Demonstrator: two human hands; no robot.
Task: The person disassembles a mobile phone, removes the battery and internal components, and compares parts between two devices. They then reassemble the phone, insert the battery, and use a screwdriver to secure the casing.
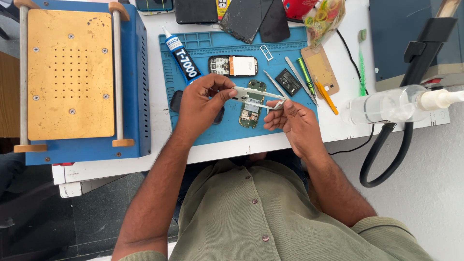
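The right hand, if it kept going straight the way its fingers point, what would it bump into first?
The right hand points up and left, toward the white phone frame that both hands pinch. Past that, likely the left hand, though depth is hard to judge from above.

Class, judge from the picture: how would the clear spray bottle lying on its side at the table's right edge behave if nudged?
The spray bottle lies on its side and looks round, so it would probably roll. It sits near the white table's edge, so it might drop off. Its clear body looks like plastic, so it is likely light.
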